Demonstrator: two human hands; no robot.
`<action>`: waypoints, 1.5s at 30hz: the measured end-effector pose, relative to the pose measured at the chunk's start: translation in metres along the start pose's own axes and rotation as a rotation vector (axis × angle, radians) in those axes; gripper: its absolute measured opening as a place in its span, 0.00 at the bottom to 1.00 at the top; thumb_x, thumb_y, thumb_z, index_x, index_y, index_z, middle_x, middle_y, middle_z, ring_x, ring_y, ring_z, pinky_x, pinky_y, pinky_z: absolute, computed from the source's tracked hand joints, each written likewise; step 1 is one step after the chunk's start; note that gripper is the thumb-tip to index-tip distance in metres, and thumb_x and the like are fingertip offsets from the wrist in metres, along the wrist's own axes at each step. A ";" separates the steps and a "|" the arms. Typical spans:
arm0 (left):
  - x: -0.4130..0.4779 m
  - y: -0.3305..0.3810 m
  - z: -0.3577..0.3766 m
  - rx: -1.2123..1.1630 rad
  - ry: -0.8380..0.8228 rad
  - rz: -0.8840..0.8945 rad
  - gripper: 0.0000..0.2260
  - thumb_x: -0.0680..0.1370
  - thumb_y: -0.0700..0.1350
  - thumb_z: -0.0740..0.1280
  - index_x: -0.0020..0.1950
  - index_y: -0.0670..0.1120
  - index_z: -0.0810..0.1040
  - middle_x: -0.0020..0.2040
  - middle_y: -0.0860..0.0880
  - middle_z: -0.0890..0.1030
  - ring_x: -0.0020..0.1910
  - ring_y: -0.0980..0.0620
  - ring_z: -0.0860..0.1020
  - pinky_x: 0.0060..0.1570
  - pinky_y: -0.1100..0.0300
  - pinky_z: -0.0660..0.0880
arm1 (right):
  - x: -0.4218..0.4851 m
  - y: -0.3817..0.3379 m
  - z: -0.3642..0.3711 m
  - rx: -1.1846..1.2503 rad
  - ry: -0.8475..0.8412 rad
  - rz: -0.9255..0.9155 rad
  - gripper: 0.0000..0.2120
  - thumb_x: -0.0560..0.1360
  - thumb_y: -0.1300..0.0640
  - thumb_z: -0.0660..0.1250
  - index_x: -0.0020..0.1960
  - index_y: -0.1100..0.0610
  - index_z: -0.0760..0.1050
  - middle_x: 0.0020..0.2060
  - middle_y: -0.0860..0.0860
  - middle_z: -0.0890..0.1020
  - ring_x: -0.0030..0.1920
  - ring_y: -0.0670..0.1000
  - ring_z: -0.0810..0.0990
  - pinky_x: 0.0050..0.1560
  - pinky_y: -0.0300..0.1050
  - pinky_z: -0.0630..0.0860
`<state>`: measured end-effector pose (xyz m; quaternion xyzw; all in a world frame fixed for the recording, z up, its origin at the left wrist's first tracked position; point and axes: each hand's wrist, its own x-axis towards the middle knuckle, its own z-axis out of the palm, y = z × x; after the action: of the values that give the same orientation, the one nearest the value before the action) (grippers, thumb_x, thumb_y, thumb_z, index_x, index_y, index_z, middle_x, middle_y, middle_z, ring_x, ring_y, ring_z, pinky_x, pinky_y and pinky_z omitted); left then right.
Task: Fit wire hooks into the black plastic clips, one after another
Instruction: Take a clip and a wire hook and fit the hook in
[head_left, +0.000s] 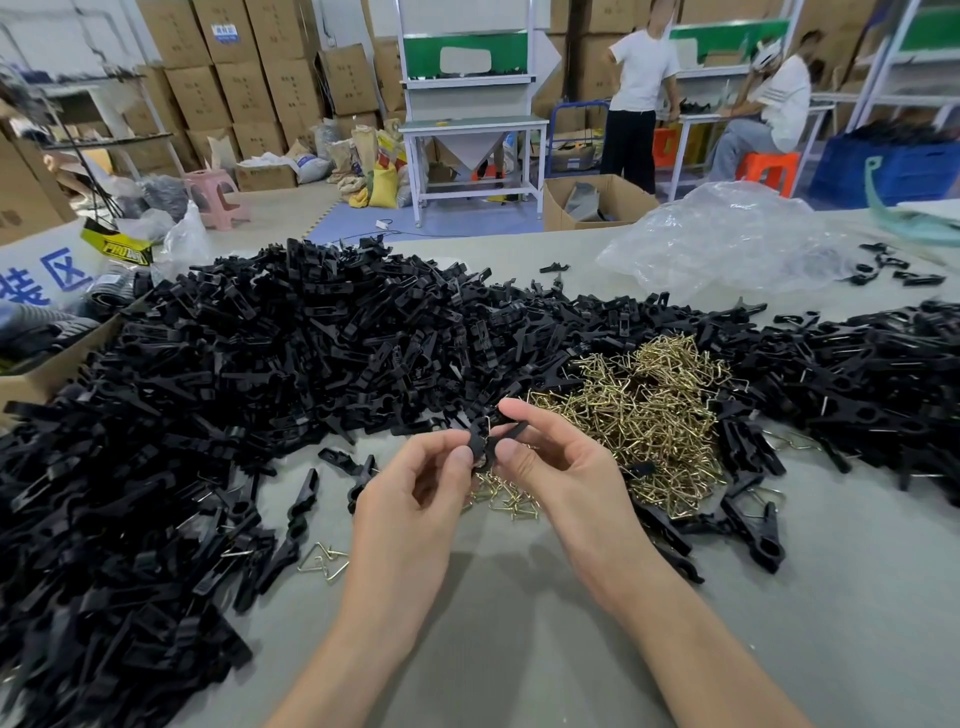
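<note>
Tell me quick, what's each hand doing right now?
Left hand: pinching a small black plastic clip.
Right hand: pinching the same clip from the other side.

clips (234, 374): black | wire hooks (649, 415): brass-gold | table (519, 623): grey-green | stool (766, 169): orange

I was looking at a factory assembly floor: stacked cardboard cartons (244, 88) along the wall, steel workbenches (472, 124), a table (519, 649) heaped with black clips (260, 364) and wire hooks (649, 415)
</note>
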<state>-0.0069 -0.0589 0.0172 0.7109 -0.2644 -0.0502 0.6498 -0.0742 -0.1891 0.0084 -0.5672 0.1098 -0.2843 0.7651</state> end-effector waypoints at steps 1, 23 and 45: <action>0.000 0.000 0.000 -0.009 0.006 0.000 0.06 0.80 0.45 0.68 0.51 0.55 0.82 0.44 0.56 0.85 0.45 0.54 0.84 0.47 0.60 0.80 | 0.000 0.000 0.000 -0.006 -0.002 0.002 0.16 0.76 0.66 0.72 0.57 0.48 0.84 0.46 0.49 0.86 0.49 0.46 0.84 0.53 0.38 0.79; 0.004 0.001 -0.003 -0.108 -0.116 -0.073 0.07 0.81 0.43 0.67 0.56 0.51 0.82 0.47 0.53 0.86 0.44 0.55 0.84 0.42 0.64 0.79 | 0.004 0.006 -0.003 0.046 -0.001 0.058 0.23 0.69 0.56 0.74 0.64 0.51 0.80 0.52 0.52 0.87 0.56 0.53 0.85 0.57 0.44 0.81; 0.007 0.003 -0.009 -0.144 -0.159 -0.121 0.14 0.82 0.39 0.62 0.48 0.56 0.83 0.49 0.51 0.86 0.46 0.55 0.82 0.45 0.61 0.79 | 0.001 0.002 -0.004 0.148 -0.097 0.200 0.18 0.78 0.68 0.67 0.66 0.57 0.78 0.51 0.53 0.87 0.51 0.51 0.86 0.49 0.42 0.82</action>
<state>0.0017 -0.0536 0.0237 0.6709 -0.2676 -0.1642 0.6718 -0.0742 -0.1925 0.0055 -0.5086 0.1072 -0.1862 0.8338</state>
